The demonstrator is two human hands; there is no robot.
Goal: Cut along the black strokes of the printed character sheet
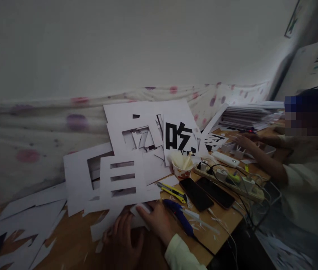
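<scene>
At the near edge of the table my left hand [123, 236] rests with fingers lying over a white board piece [99, 228], thumb apart. Beside it my right hand [158, 221] pinches a small white piece [140, 210] under its thumb; its lower part is hidden behind my fingers. Right behind stands a white cut-out board [122, 168] with three horizontal slots, leaning on other cut sheets. A blue glue gun [180, 217] with a clear glue stick lies just right of my right hand. A yellow utility knife [172, 192] lies behind the glue gun.
Two dark phones [196, 193] and a power strip [229, 180] with tangled cables lie to the right. A paper cup [181, 170] stands before a white sheet with a black character [178, 138]. Board scraps [35, 228] cover the left. Another person [302, 180] works at right.
</scene>
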